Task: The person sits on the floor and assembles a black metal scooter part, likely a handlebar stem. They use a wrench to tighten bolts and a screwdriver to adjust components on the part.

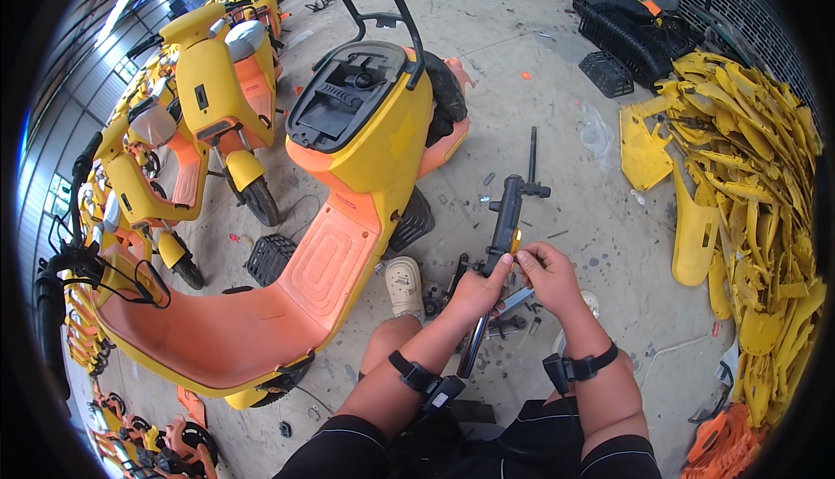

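My left hand (477,292) grips a long black metal scooter part (503,231), a bar with a thinner rod sticking out at its far end, held upright over the concrete floor. My right hand (546,274) pinches a small yellow-handled tool (515,242) against the bar just above my left hand. Both wrists wear black straps. My knees and one pale shoe (404,283) show below the hands.
A yellow and orange scooter (348,183) with its seat off lies close on my left. More scooters (204,96) stand in a row further left. A heap of yellow plastic panels (748,183) fills the right side, with black baskets (626,35) behind. Small screws and parts litter the floor.
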Tool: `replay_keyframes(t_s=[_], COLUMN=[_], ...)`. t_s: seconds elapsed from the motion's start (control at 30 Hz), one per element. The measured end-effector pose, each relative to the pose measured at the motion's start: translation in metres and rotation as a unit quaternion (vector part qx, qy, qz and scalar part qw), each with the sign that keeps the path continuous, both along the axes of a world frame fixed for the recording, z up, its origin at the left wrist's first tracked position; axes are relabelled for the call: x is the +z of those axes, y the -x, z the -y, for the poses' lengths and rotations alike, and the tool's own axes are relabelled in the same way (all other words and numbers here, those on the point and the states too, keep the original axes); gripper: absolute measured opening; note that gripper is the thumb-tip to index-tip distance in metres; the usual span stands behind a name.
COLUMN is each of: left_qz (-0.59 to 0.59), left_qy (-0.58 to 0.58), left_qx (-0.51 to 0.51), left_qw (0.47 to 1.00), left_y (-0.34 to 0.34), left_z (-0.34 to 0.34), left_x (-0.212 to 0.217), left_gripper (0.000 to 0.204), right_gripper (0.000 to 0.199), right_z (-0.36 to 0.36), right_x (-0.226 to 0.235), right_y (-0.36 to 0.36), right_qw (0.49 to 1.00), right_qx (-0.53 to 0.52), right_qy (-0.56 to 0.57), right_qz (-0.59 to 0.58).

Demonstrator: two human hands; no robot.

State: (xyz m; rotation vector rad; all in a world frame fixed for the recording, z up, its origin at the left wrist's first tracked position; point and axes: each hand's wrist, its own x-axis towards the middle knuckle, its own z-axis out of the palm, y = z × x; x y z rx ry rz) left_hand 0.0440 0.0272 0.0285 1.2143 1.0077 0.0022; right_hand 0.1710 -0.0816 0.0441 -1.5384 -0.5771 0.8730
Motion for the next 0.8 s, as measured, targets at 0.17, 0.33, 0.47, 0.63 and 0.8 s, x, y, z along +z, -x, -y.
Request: replay_keyframes(t_s=[0.17, 0.33, 0.47, 0.63, 0.8], left_qz=[-0.012, -0.006, -0.015, 0.0, -0.011], left_qy=[-0.032, -0.058, -0.124, -0.194, -0.113], left_qx=[-0.005, -0.017, -0.032, -0.029, -0.054], left_qw=[0.999, 0.998, 0.992, 0.981, 0.992], left_y=[-0.002, -0.003, -0.002, -0.004, -0.002], left_z=[0.001, -0.001, -0.001, -0.002, -0.001], left_x=[0.004, -0.002, -0.012, -0.027, -0.02], left_gripper=[0.065, 0.065, 0.07, 0.07, 0.071], right_gripper=[0.015, 0.015, 0.015, 0.015, 0.009], right_z=[0.002, 0.004, 0.007, 0.007, 0.007], right_x=[-0.005, 0.015, 0.018, 0.02, 0.017], right_y=[-0.002, -0.002, -0.002, -0.003, 0.006], right_qw=[0.994, 0.971, 0.958, 0.953, 0.922], right_qx=[0.029, 0.031, 0.021, 0.017, -0.008], right_qy=[-0.019, 0.031, 0.022, 0.017, 0.005], right_qz=[0.1, 0.235, 0.285, 0.301, 0.388])
